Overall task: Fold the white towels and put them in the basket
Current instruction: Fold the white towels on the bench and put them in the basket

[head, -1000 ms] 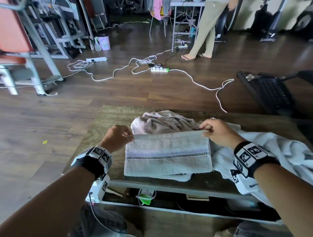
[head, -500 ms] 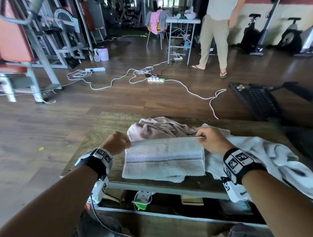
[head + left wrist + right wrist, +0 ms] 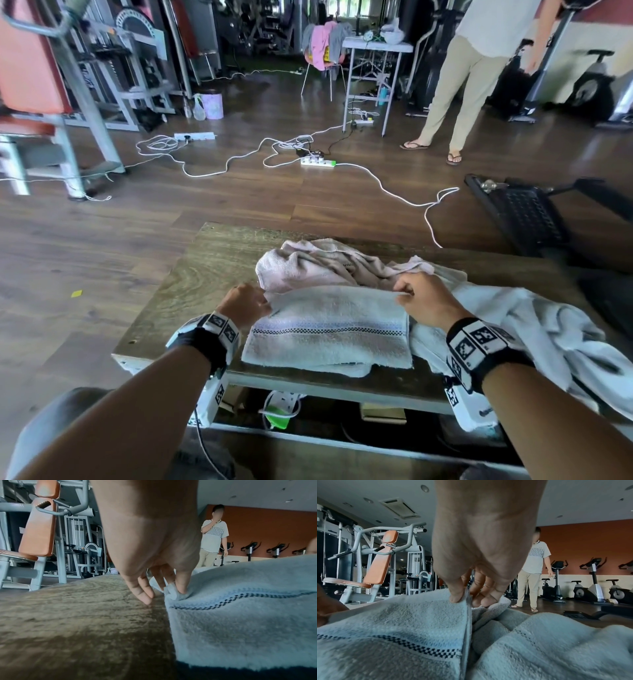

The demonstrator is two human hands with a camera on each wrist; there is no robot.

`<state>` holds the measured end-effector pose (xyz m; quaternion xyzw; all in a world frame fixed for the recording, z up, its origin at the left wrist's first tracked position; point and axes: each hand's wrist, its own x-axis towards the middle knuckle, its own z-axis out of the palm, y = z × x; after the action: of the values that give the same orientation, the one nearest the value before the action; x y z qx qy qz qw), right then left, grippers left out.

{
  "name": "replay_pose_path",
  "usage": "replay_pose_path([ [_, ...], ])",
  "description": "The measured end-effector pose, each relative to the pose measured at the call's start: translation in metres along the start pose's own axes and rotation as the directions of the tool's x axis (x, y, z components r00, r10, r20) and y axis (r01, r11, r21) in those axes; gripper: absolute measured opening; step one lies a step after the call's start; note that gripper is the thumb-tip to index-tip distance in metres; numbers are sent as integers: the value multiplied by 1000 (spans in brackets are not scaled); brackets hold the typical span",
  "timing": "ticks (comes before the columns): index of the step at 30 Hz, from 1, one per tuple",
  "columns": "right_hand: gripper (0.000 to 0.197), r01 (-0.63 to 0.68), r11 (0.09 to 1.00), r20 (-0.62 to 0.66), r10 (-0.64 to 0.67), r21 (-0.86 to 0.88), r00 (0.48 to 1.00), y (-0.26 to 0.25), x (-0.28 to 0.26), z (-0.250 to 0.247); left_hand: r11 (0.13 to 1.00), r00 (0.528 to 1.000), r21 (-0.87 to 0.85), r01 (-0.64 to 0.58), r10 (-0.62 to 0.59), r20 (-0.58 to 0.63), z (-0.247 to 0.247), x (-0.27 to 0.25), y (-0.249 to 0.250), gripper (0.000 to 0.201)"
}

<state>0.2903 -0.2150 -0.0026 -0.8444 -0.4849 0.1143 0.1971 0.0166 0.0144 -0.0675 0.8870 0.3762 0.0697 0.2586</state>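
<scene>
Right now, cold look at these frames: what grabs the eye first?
The striped white towel, folded at the near edge of the wooden table, with the left hand and right hand each pinching a far corner. Behind it lies a crumpled pinkish towel, and more white towels are heaped to the right. A bystander stands beyond, among cables trailing over the floor.

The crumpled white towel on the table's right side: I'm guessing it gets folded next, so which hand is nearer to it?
Right. The right hand sits against the crumpled white towel; the left hand is across the striped towel.
</scene>
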Motion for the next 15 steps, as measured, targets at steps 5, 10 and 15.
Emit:
replay_pose_path([
  [5,23,-2,999,-38,3,37,999,1,-1,2,1000,999,-1,26,-26,-40,-8,-1,5,15],
  [10,21,-20,998,-111,26,62,993,-6,4,-23,997,994,-65,-33,26,-104,-55,-3,20,7],
  [15,23,63,991,-270,-30,115,962,-32,7,-71,975,936,-78,-208,175,-306,-124,3,43,18],
])
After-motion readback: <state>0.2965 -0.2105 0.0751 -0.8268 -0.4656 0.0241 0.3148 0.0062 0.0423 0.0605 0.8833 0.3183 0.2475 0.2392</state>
